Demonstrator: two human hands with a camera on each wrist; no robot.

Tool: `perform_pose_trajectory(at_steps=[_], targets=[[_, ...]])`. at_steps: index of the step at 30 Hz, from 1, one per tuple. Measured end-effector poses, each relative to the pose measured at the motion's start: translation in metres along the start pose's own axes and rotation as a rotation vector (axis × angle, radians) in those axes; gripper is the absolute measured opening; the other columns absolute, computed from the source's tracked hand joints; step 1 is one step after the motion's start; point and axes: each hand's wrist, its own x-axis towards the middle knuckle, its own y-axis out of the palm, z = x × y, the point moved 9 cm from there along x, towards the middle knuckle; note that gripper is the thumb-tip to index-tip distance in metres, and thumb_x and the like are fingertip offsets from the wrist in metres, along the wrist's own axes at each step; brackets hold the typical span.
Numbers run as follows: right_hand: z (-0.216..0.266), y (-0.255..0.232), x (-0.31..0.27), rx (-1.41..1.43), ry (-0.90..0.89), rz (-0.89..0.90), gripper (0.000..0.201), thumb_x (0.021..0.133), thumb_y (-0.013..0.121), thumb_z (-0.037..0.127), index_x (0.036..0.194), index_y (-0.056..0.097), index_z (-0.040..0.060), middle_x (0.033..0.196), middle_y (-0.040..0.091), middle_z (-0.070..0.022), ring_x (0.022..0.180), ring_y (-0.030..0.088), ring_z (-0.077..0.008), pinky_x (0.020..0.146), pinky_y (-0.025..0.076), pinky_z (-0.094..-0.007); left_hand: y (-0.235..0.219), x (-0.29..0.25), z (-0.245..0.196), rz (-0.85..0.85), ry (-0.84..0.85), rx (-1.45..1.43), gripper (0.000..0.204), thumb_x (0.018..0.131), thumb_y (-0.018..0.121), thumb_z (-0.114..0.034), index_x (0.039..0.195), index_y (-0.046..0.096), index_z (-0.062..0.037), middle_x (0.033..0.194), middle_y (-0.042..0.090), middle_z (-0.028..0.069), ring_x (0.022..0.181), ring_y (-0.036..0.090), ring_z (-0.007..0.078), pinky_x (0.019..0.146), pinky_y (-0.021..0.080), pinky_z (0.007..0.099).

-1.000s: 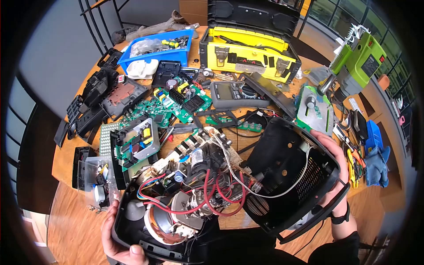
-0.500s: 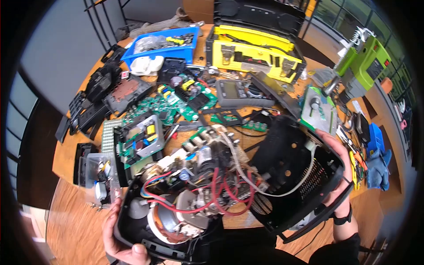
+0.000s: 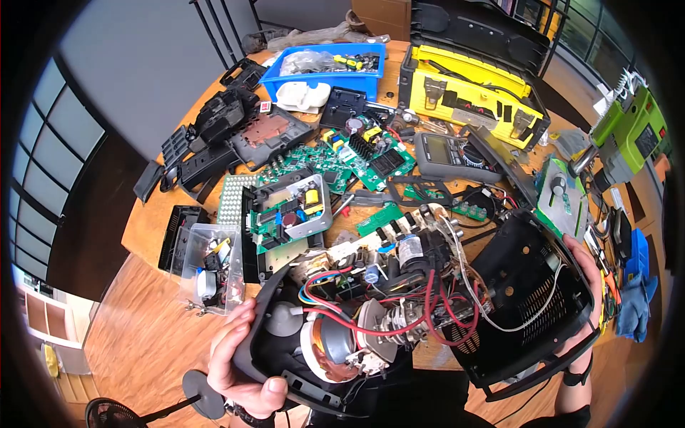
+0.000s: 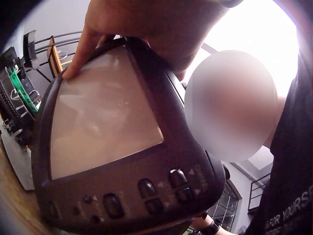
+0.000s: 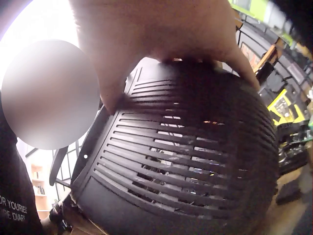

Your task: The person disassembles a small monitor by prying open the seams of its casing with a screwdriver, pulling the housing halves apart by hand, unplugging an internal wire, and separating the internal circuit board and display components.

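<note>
A small CRT television lies opened in two halves. Its front half (image 3: 314, 396) holds the picture tube (image 3: 332, 342) and a circuit board, with red wires looping over them. My left hand (image 3: 246, 367) grips that half's left edge, thumb on the near rim; in the left wrist view the hand (image 4: 142, 29) spans the casing beside the screen (image 4: 105, 117). The black rear shell (image 3: 528, 299) is tilted on the right, a white cable running to it. My right hand (image 3: 581, 292) grips its right side; the right wrist view shows the hand (image 5: 166, 34) over the slotted vents (image 5: 161, 152).
Circuit boards (image 3: 385, 160), a multimeter (image 3: 453, 155) and black plastic parts (image 3: 221, 118) cover the table behind. A blue bin (image 3: 321, 82), a yellow toolbox (image 3: 471, 100) and a green drill (image 3: 635, 135) stand farther back. A clear box (image 3: 210, 274) sits left.
The head view has swung left, so everything sits farther right and a fan shows at the lower left. Both hands keep their holds on the two halves.
</note>
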Motion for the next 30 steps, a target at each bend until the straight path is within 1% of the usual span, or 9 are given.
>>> perform_pose_trajectory(at_steps=[1,4,6,9,11,14,18,23,30], targets=[[0.007,0.002,0.002,-0.049,-0.036,0.039,0.080,0.075,0.073,0.043,0.135,0.046,-0.0028,0.137,0.050,-0.0274,0.132,0.047,-0.0368,0.112,0.032,-0.0455,0.001,0.001,0.000,0.005,0.001,0.001,0.070,0.078,0.076,-0.042,0.122,0.055,0.0076,0.117,0.061,0.0237,0.115,0.059,0.0421,0.105,0.041,0.0554],[0.008,0.001,0.000,-0.077,-0.016,0.079,0.080,0.078,0.071,0.045,0.137,0.046,-0.0012,0.139,0.049,-0.0271,0.133,0.047,-0.0365,0.113,0.032,-0.0457,0.001,0.005,0.006,-0.016,-0.053,-0.051,0.068,0.078,0.077,-0.042,0.119,0.057,0.0079,0.117,0.062,0.0234,0.116,0.059,0.0408,0.106,0.040,0.0549],[0.005,-0.001,-0.006,-0.041,-0.042,0.057,0.080,0.081,0.070,0.049,0.139,0.046,-0.0010,0.140,0.049,-0.0273,0.133,0.047,-0.0369,0.114,0.031,-0.0473,0.003,0.010,0.012,-0.028,-0.109,-0.058,0.068,0.078,0.077,-0.042,0.120,0.058,0.0078,0.118,0.062,0.0234,0.117,0.059,0.0392,0.107,0.040,0.0534],[0.005,-0.002,-0.015,-0.022,0.030,0.005,0.086,0.080,0.070,0.055,0.140,0.046,-0.0012,0.141,0.048,-0.0278,0.134,0.046,-0.0382,0.114,0.030,-0.0483,0.004,0.016,0.018,-0.033,-0.160,-0.123,0.068,0.077,0.079,-0.039,0.121,0.058,0.0086,0.121,0.062,0.0228,0.119,0.059,0.0374,0.107,0.041,0.0496],[0.026,0.009,-0.016,-0.258,-0.107,0.074,0.086,0.089,0.057,0.062,0.142,0.043,-0.0037,0.145,0.044,-0.0282,0.135,0.045,-0.0377,0.114,0.032,-0.0474,0.004,0.016,0.021,-0.034,-0.167,-0.135,0.067,0.077,0.079,-0.038,0.121,0.058,0.0088,0.122,0.062,0.0227,0.119,0.059,0.0372,0.107,0.042,0.0491],[0.032,0.017,-0.018,-0.355,-0.174,0.146,0.088,0.084,0.062,0.065,0.143,0.044,0.0020,0.145,0.044,-0.0289,0.135,0.043,-0.0428,0.113,0.030,-0.0522,0.002,0.015,0.022,-0.057,-0.204,-0.149,0.067,0.078,0.079,-0.038,0.122,0.058,0.0089,0.122,0.062,0.0228,0.120,0.059,0.0371,0.107,0.042,0.0483],[0.046,0.030,-0.013,-0.414,-0.197,0.256,0.082,0.079,0.073,0.051,0.141,0.048,0.0056,0.146,0.042,-0.0299,0.136,0.040,-0.0498,0.112,0.028,-0.0576,0.001,0.014,0.021,-0.039,-0.219,-0.097,0.071,0.079,0.077,-0.040,0.127,0.055,0.0081,0.127,0.059,0.0245,0.121,0.058,0.0353,0.107,0.042,0.0474],[0.050,0.039,-0.019,-0.447,-0.265,0.305,0.080,0.080,0.073,0.047,0.144,0.044,0.0086,0.145,0.041,-0.0303,0.133,0.039,-0.0550,0.109,0.027,-0.0651,0.003,0.014,0.025,-0.012,-0.222,-0.093,0.072,0.081,0.073,-0.042,0.131,0.053,0.0059,0.131,0.057,0.0252,0.121,0.057,0.0325,0.107,0.043,0.0460],[0.051,0.041,-0.021,-0.442,-0.240,0.297,0.076,0.081,0.073,0.039,0.144,0.044,0.0096,0.146,0.041,-0.0303,0.133,0.038,-0.0559,0.109,0.025,-0.0674,0.007,0.020,0.029,-0.027,-0.243,-0.088,0.069,0.082,0.071,-0.040,0.129,0.054,0.0079,0.130,0.058,0.0224,0.119,0.059,0.0295,0.106,0.043,0.0434]])
